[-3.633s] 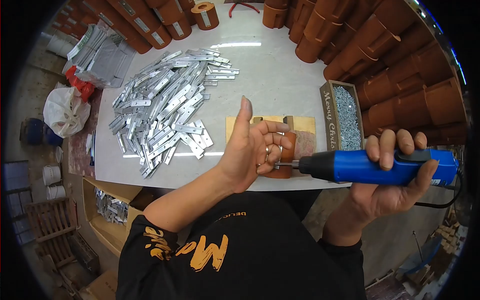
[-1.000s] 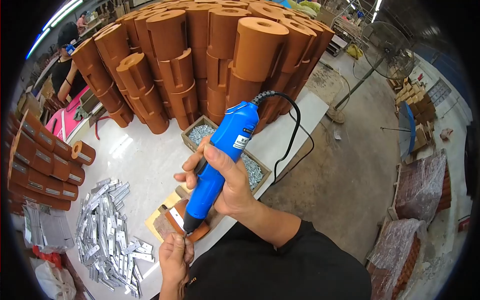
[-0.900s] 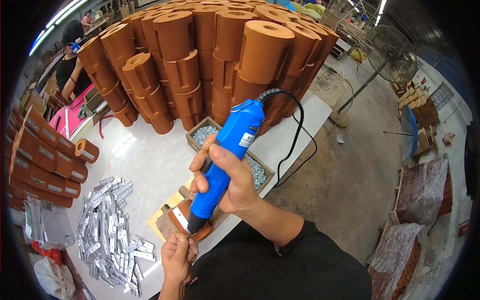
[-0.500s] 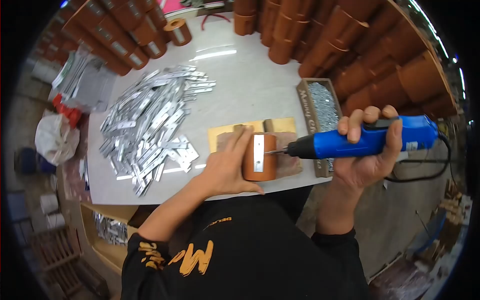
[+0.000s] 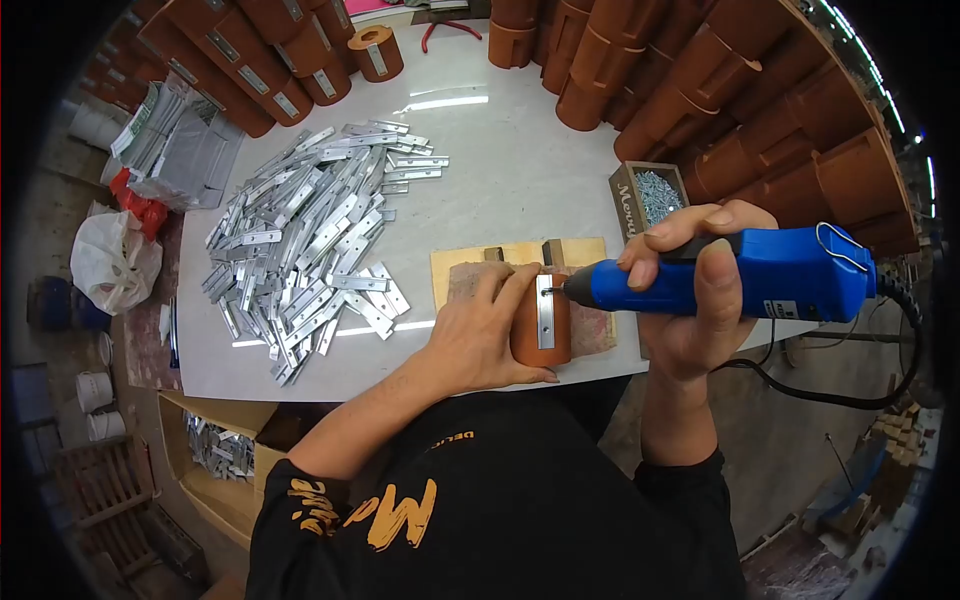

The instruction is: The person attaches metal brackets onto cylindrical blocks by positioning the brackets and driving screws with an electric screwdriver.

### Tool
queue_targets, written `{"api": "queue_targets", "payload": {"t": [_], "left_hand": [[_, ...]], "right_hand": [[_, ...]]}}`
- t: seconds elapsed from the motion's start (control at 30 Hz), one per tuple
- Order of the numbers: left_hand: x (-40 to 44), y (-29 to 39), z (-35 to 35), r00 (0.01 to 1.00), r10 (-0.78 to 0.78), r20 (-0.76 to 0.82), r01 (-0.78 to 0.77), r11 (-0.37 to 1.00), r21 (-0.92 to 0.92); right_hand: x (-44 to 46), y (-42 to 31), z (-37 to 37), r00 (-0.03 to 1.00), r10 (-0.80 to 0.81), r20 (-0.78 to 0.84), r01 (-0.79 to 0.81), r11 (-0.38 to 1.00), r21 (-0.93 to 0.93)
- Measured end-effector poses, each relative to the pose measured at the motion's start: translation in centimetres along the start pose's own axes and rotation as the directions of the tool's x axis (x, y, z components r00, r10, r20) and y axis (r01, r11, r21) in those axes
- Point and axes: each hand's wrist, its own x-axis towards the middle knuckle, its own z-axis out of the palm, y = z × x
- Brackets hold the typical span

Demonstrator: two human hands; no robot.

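My left hand [image 5: 478, 328] is closed around a short reddish-brown cylinder [image 5: 562, 338], steadying it on a yellowish board [image 5: 595, 252] with a worn brown pad. A silver metal strip [image 5: 545, 318] with holes lies lengthwise along the cylinder's top. In my right hand [image 5: 685, 345] is a blue electric screwdriver [image 5: 645, 287] with a black nose, held sideways. Its tip meets the strip near the upper hole; whether a screw sits there is too small to tell.
Loose metal strips [image 5: 310, 235] are heaped on the left of the white table [image 5: 480, 180]. A box of screws [image 5: 655, 195] stands behind my right hand. Brown cylinders [image 5: 690, 80] are stacked at the back. The screwdriver's black cord [image 5: 840, 398] loops at the right.
The screwdriver's tip has moved from beside the middle of the strip to its upper part, and the tool has come closer to the cylinder. My left hand keeps its hold. The view has shifted slightly.
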Motion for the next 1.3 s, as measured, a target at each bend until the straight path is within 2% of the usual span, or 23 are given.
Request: {"api": "queue_targets", "payload": {"t": [0.2,0.4,0.5,0.8,0.9,1.0,1.1,1.3], "left_hand": [[0.1,-0.3,0.4,0.990,0.090,-0.106,-0.094,0.995,-0.026],[0.3,0.0,0.0,0.998,0.038,-0.042,-0.041,0.996,-0.080],[0.3,-0.1,0.3,0.994,0.066,-0.089,-0.074,0.994,-0.086],[0.5,-0.2,0.5,0.998,0.034,-0.056,-0.045,0.980,-0.192],[0.5,-0.5,1.0,0.985,0.083,-0.154,-0.106,0.983,-0.148],[0.5,-0.5,0.9,0.984,0.090,-0.155,-0.116,0.979,-0.166],[0.5,-0.7,1.0,0.997,0.029,-0.077,-0.043,0.982,-0.186],[0.5,-0.7,0.8,0.999,-0.001,-0.034,-0.005,0.985,-0.170]], "right_hand": [[-0.1,-0.2,0.5,0.998,0.051,0.022,-0.049,0.997,-0.064],[0.0,0.2,0.8,0.997,0.043,0.068,-0.034,0.991,-0.132],[0.0,0.2,0.9,0.996,0.037,0.079,-0.025,0.990,-0.139],[-0.6,0.6,1.4,0.994,0.025,0.104,-0.007,0.986,-0.165],[-0.5,0.9,1.6,0.996,0.016,0.086,-0.002,0.989,-0.151],[-0.4,1.0,1.7,0.993,0.035,0.117,-0.014,0.985,-0.174],[-0.3,0.8,1.6,0.984,0.097,0.147,-0.060,0.970,-0.234],[0.3,1.4,2.2,0.977,0.150,0.153,-0.114,0.968,-0.222]]}}
